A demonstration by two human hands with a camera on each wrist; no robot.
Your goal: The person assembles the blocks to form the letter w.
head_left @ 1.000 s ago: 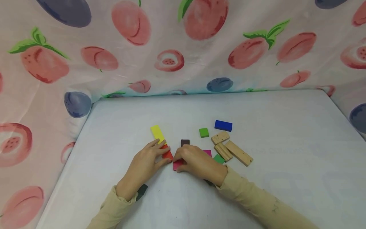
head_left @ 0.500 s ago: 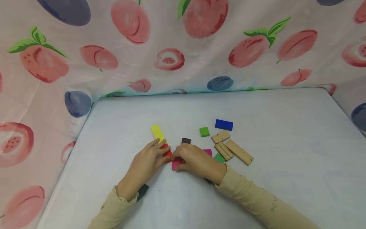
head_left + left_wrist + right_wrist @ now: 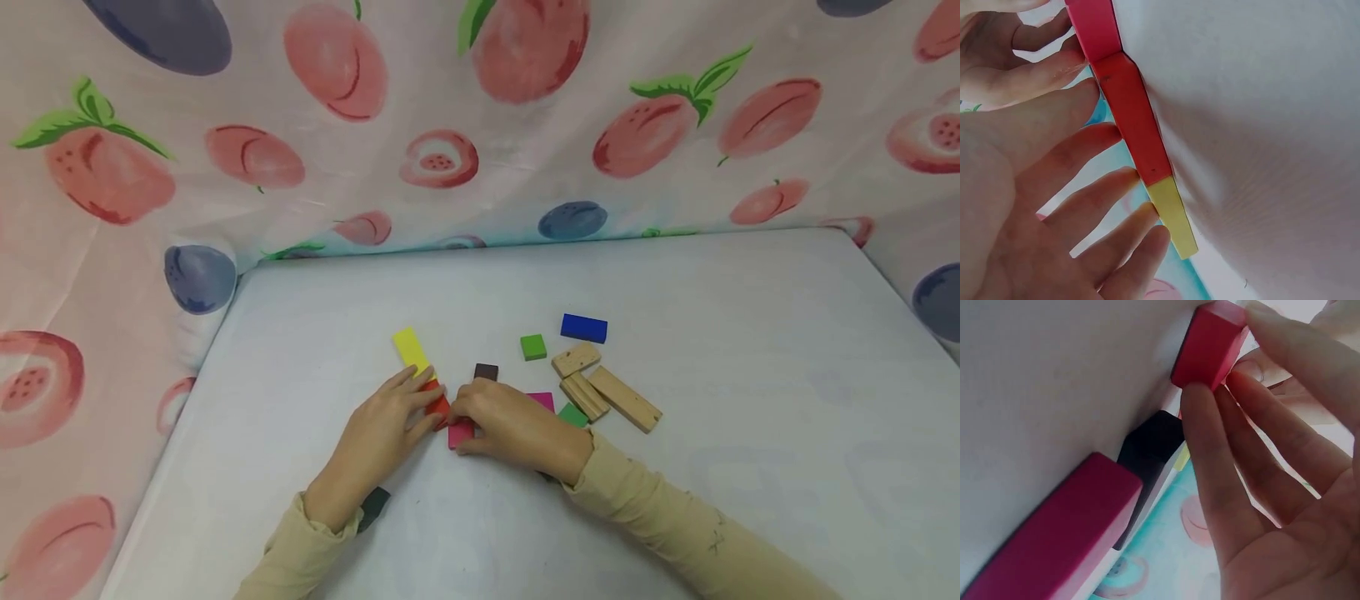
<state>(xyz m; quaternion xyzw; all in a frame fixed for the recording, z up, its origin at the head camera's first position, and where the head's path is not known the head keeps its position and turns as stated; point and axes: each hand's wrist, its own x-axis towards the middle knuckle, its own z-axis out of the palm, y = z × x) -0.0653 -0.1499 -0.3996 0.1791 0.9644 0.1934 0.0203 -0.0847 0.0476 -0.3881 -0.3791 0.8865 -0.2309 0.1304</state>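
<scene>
My left hand (image 3: 378,421) lies over a row of two blocks, its extended fingertips touching a yellow block (image 3: 408,346) and a red block (image 3: 434,406). These two stand end to end at an angle. My right hand (image 3: 517,425) pinches a pink block (image 3: 460,436) between thumb and fingers. In the left wrist view the pink block (image 3: 1095,28) meets the end of the red block (image 3: 1132,119). A dark brown block (image 3: 486,372) shows just beyond my right hand. A magenta block (image 3: 1063,531) lies close by in the right wrist view.
A green block (image 3: 573,415) and several plain wooden blocks (image 3: 626,400) lie right of my right hand. Farther back are a small light green block (image 3: 533,347) and a blue block (image 3: 584,327). One dark green block (image 3: 373,507) sits beside my left wrist, another dark block (image 3: 548,477) under my right.
My right hand has shifted the pink block slightly left, against the red block's near end. My left hand has stayed almost in place on the row.
</scene>
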